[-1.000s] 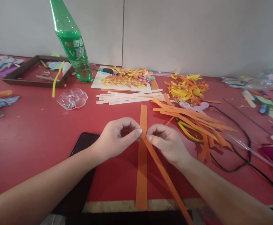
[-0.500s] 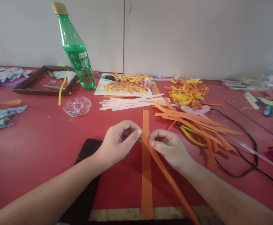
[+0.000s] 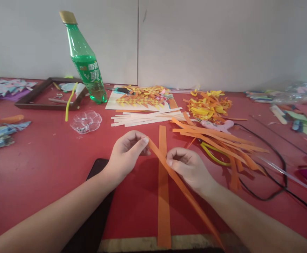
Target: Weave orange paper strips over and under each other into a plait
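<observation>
L hand [image 3: 128, 154]: thumb + index pinched on upper end of long narrow orange paper strip [image 3: 183, 188]. R hand [image 3: 188, 168]: fingertips closed on same strip, lower down. Strip slants across above 2nd, flat orange paper strip [image 3: 164, 200] on red tabletop [image 3: 50, 154]. Black flat phone-like slab [image 3: 94, 223] under L forearm. Loose orange paper strips [image 3: 213, 133] just beyond R hand, nr pink glue gun [image 3: 220, 125].

On the table [image 3: 50, 168], a bottle [image 3: 88, 70] stands at upper left beside a picture frame [image 3: 46, 106], a dish [image 3: 86, 122] before it. Right of centre, a glue gun [image 3: 223, 126] lies between paper scraps [image 3: 208, 106] behind and loose strips [image 3: 213, 133] in front. At centre, the held strip [image 3: 155, 150] between left hand [image 3: 125, 154] and right hand [image 3: 188, 167] crosses over another strip [image 3: 164, 207].
</observation>
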